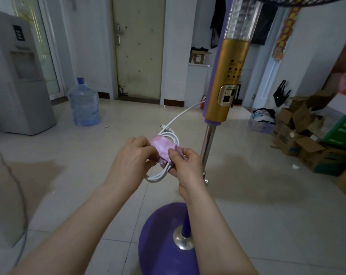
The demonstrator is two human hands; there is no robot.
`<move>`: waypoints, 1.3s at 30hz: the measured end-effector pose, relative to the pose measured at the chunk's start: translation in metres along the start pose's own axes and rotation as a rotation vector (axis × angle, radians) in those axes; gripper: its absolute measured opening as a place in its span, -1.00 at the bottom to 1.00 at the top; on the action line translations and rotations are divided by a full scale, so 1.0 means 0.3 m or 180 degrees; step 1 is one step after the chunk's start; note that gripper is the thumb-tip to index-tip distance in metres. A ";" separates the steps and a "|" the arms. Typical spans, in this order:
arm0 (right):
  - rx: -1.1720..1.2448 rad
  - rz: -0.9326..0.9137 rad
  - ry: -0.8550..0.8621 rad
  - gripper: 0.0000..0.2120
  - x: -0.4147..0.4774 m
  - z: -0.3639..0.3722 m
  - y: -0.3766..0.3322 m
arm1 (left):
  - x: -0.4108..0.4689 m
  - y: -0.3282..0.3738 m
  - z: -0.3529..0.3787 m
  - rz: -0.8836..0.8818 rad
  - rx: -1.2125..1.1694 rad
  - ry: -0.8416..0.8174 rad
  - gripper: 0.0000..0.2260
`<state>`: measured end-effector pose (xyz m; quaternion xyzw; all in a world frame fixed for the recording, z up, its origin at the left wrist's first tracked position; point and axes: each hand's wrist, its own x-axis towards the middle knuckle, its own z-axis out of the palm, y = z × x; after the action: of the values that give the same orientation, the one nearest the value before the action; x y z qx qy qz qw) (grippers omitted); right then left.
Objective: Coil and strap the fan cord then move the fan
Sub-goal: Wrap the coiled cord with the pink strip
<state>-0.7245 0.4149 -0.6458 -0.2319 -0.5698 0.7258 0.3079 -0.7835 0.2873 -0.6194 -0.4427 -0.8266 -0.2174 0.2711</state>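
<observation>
Fan cord (169, 138), coiled, wears a pink strap (162, 146) pinched by left hand (131, 155) and right hand (185, 162).

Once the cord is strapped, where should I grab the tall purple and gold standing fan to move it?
Probably the bare chrome pole just under the gold control column, reached from the front where both hands already work. It is slim enough for fingers to close round; the column above looks too thick. The round purple base sits low, so a second hand could steady higher up.

Both hands, left hand (131, 155) and right hand (185, 165), pinch a pink strap (163, 148) around the coiled white cord (158, 175).
</observation>
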 end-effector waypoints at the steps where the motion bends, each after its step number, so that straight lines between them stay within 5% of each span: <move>1: -0.0016 0.0016 -0.0012 -0.92 0.000 -0.005 -0.004 | -0.002 0.004 0.004 0.0099 0.0013 0.0124 -0.87; 16: 0.0214 0.0218 -0.0172 -0.91 -0.022 -0.030 -0.047 | -0.010 -0.004 0.008 0.0404 -0.0307 0.0397 -0.93; 24: 0.0083 0.0188 -0.0186 -0.92 -0.021 -0.050 -0.031 | -0.019 0.045 0.010 -0.1303 -0.1946 0.1300 -0.95; 27: 0.0051 0.0143 -0.0184 -0.91 -0.019 -0.047 -0.025 | -0.005 0.071 0.018 -0.1356 -0.1928 0.1307 -0.93; 29: 0.0068 0.0146 -0.0164 -0.87 -0.013 -0.053 -0.023 | 0.009 0.066 0.027 -0.1022 -0.1514 0.0917 -0.80; 32: -0.0234 0.0005 -0.0032 -0.83 -0.006 -0.069 -0.016 | 0.012 0.046 0.040 -0.0588 -0.0782 0.0766 -0.88; 34: -0.0440 -0.0161 0.0049 -0.81 -0.005 -0.075 -0.012 | 0.006 0.043 0.043 -0.1018 -0.1280 0.1225 -0.92; 37: -0.0521 -0.0282 0.0095 -0.81 -0.004 -0.067 -0.007 | 0.025 0.052 0.038 -0.2445 -0.2536 0.1930 -0.96; 39: -0.0671 -0.0410 0.0143 -0.82 -0.001 -0.055 -0.005 | 0.032 0.074 0.044 -0.2655 -0.2585 0.2111 -0.91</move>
<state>-0.7127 0.4261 -0.6484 -0.2421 -0.6496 0.6352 0.3406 -0.7725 0.3127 -0.6206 -0.0627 -0.6539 -0.7224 0.2160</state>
